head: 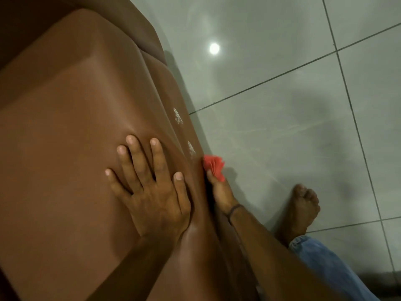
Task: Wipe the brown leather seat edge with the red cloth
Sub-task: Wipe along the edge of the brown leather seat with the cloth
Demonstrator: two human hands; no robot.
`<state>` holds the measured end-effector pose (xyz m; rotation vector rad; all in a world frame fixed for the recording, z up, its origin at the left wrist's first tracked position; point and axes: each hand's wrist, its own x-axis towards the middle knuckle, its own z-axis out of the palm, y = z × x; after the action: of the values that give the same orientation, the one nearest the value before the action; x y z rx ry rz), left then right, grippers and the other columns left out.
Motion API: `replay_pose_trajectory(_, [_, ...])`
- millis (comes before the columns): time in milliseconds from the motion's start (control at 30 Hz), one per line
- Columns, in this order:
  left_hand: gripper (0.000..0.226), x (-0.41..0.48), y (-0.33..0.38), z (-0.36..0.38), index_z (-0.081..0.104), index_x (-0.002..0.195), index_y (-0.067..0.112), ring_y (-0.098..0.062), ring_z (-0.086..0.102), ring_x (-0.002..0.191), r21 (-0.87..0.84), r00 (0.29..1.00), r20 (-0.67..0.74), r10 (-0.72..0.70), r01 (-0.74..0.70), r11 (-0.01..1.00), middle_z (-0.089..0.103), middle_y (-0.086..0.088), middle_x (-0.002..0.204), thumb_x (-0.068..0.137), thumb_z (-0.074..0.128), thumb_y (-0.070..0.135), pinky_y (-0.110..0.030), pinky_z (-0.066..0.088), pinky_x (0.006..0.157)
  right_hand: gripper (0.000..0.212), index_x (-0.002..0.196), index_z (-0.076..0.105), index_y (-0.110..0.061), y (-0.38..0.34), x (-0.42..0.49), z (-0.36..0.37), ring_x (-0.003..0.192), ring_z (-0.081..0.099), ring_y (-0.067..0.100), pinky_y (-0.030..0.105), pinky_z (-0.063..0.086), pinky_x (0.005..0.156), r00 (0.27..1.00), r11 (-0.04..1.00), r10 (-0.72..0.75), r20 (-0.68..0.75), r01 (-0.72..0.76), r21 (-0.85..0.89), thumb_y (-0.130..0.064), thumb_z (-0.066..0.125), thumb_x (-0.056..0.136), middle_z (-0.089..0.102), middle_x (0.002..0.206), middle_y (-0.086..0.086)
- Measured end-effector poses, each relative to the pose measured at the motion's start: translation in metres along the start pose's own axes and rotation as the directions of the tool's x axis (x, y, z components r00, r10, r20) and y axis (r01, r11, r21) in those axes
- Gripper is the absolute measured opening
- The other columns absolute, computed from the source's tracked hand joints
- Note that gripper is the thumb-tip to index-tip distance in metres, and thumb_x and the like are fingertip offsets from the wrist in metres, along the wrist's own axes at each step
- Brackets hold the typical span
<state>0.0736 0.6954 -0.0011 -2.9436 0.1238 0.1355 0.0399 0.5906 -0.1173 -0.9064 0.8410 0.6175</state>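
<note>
The brown leather seat [71, 118] fills the left of the head view. Its front edge [184, 135] runs down toward the floor and carries two whitish foamy patches [178, 116]. My left hand [149, 185] lies flat on the seat top with fingers spread, holding nothing. My right hand [219, 190] is down at the seat's front face, gripping the folded red cloth [213, 167], which sits pressed against the edge just below the lower white patch. Most of the right hand's fingers are hidden behind the seat edge.
Glossy grey floor tiles [282, 61] with dark grout lines spread to the right, reflecting a ceiling light [214, 48]. My bare foot [301, 209] and a blue jeans leg [325, 266] rest on the floor near the seat. A darker brown cushion [121, 20] lies behind.
</note>
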Motion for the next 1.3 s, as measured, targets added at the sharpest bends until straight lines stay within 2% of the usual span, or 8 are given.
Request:
replay_pose_trajectory(200, [0.080, 0.000, -0.001, 0.004, -0.005, 0.173, 0.020, -0.029, -0.017, 0.168, -0.030, 1.000, 0.016, 0.003, -0.003, 1.000, -0.017, -0.011, 0.181, 0.106, 0.031, 0.045, -0.064, -0.005, 0.132, 0.063, 0.148, 0.053, -0.050, -0.002, -0.042, 0.016, 0.153, 0.043, -0.006, 0.025, 0.029, 0.132, 0.993, 0.994, -0.083, 0.081, 0.088, -0.071, -0.071, 0.062, 0.089, 0.050, 0.159, -0.031])
replay_pose_trajectory(500, [0.078, 0.001, -0.002, 0.009, -0.004, 0.173, 0.019, -0.031, -0.018, 0.168, 0.001, 0.999, 0.047, 0.004, -0.004, 1.000, -0.020, -0.013, 0.179, 0.107, 0.027, 0.045, -0.066, -0.006, 0.131, 0.046, 0.156, 0.050, -0.007, -0.071, 0.025, 0.045, 0.150, 0.050, 0.029, 0.047, 0.035, 0.130, 0.999, 0.998, 0.032, 0.029, -0.030, -0.053, -0.015, 0.048, 0.110, 0.053, 0.160, 0.013])
replay_pose_trajectory(667, [0.081, 0.002, 0.000, 0.003, -0.008, 0.173, 0.020, -0.034, -0.011, 0.168, -0.032, 0.997, 0.079, -0.013, 0.016, 0.999, -0.021, -0.012, 0.180, 0.106, 0.032, 0.044, -0.068, -0.003, 0.130, 0.037, 0.128, 0.057, 0.021, -0.078, -0.049, -0.063, 0.114, 0.070, 0.051, 0.008, 0.011, 0.107, 0.817, 0.632, -0.273, -0.509, -0.246, -0.735, 0.012, 0.044, 0.095, 0.063, 0.122, 0.043])
replay_pose_trajectory(733, [0.084, 0.001, 0.003, 0.000, -0.009, 0.173, 0.020, -0.036, -0.005, 0.167, -0.040, 0.996, 0.084, -0.016, 0.020, 0.999, -0.017, -0.013, 0.181, 0.105, 0.036, 0.042, -0.069, 0.000, 0.130, 0.042, 0.145, 0.046, 0.012, -0.066, -0.068, -0.109, 0.135, 0.056, 0.042, 0.042, 0.033, 0.110, 0.721, 0.510, -0.016, -0.693, -0.590, -0.625, 0.002, 0.036, 0.106, 0.052, 0.143, 0.036])
replay_pose_trajectory(867, [0.083, -0.001, 0.000, 0.004, -0.006, 0.173, 0.020, -0.033, -0.012, 0.169, -0.029, 0.999, 0.054, -0.005, 0.006, 1.000, -0.018, -0.011, 0.180, 0.105, 0.035, 0.042, -0.066, -0.005, 0.131, 0.034, 0.121, 0.023, -0.051, -0.098, -0.033, -0.028, 0.129, 0.067, 0.015, 0.024, 0.046, 0.097, 0.852, 0.769, 0.180, -0.492, -0.434, -0.470, -0.020, 0.030, 0.109, 0.064, 0.104, 0.033])
replay_pose_trajectory(900, [0.081, -0.001, -0.001, 0.006, -0.005, 0.173, 0.020, -0.031, -0.014, 0.169, -0.030, 0.999, 0.051, -0.002, 0.003, 1.000, -0.018, -0.011, 0.180, 0.106, 0.033, 0.043, -0.065, -0.005, 0.131, 0.059, 0.057, 0.053, 0.002, -0.119, -0.006, 0.010, 0.119, 0.071, 0.002, 0.016, 0.050, 0.101, 0.939, 0.911, 0.124, -0.322, -0.236, -0.339, -0.015, 0.036, 0.110, 0.072, 0.099, 0.035])
replay_pose_trajectory(1000, [0.076, -0.001, 0.000, 0.004, -0.003, 0.174, 0.021, -0.030, -0.014, 0.169, -0.043, 0.999, 0.043, 0.000, 0.002, 0.999, -0.016, -0.011, 0.181, 0.108, 0.028, 0.044, -0.064, -0.005, 0.132, 0.045, 0.153, 0.049, 0.006, -0.125, 0.037, 0.078, 0.150, 0.049, 0.017, 0.037, 0.033, 0.133, 0.987, 0.987, -0.130, 0.099, 0.138, -0.079, -0.006, 0.047, 0.110, 0.054, 0.158, 0.024])
replay_pose_trajectory(1300, [0.078, 0.003, 0.001, -0.031, 0.023, 0.169, 0.013, -0.041, 0.024, 0.161, -0.072, 0.995, 0.104, 0.010, -0.003, 0.997, 0.025, -0.022, 0.175, 0.100, 0.044, 0.043, -0.071, 0.021, 0.126, 0.047, 0.159, 0.044, -0.007, -0.117, 0.091, 0.067, 0.152, 0.039, 0.012, 0.009, 0.038, 0.120, 0.999, 0.997, -0.043, 0.027, 0.045, -0.065, -0.015, 0.044, 0.112, 0.048, 0.161, 0.000])
